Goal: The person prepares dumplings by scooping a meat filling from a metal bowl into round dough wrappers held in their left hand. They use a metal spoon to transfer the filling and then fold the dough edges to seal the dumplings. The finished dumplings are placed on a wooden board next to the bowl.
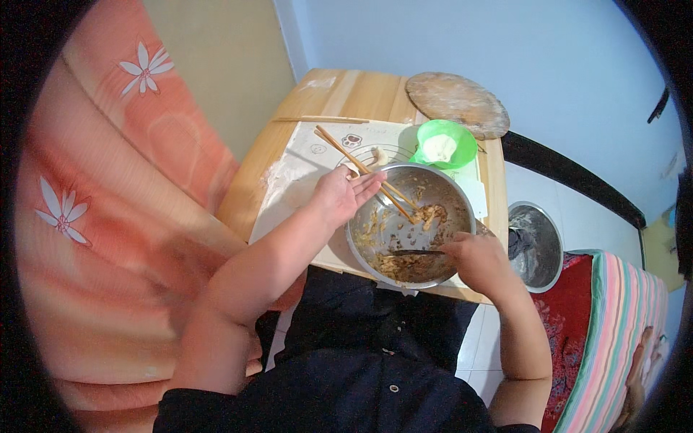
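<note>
We've our right hand [474, 261] clamped on the dark utensil [413, 252], pointing leftward inside the bowl [388, 238] — left hand [346, 196] uncurled beside the rim.

On my remote feed, the mixing bowl [398, 234] sat on the table [361, 86]: utensil [415, 252] inside at six o'clock, chopsticks [361, 163] over its rim at eleven, small bowl [464, 151] at one, basin [551, 249] at three.

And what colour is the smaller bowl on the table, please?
The smaller bowl is bright green; see the head view.
</note>
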`<move>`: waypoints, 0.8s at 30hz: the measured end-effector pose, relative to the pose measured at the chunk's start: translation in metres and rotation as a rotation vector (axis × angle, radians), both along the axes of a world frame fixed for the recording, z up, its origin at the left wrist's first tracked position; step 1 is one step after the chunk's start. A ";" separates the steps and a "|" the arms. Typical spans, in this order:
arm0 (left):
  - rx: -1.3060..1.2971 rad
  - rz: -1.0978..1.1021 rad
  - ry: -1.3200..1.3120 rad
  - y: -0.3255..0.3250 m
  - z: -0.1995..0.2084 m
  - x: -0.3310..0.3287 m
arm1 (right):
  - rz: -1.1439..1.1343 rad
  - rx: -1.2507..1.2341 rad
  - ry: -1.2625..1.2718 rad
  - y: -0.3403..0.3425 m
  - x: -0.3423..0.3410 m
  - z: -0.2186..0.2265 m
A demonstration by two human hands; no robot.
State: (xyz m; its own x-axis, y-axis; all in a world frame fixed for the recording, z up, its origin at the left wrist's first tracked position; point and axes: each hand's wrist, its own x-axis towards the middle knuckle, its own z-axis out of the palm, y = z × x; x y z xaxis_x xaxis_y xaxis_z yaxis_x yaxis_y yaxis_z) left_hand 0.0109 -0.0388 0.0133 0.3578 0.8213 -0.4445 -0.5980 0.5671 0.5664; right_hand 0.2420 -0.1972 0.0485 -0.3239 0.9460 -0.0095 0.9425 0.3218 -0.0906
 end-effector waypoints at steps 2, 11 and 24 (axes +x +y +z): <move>0.045 -0.052 0.062 -0.006 0.003 -0.010 | -0.042 0.064 0.023 0.000 0.001 0.007; 0.308 -0.162 0.163 -0.061 0.022 -0.049 | 0.054 -0.018 0.185 -0.016 -0.014 0.002; 0.121 -0.060 0.056 -0.098 -0.021 -0.072 | -0.090 -0.097 0.833 0.002 -0.033 -0.024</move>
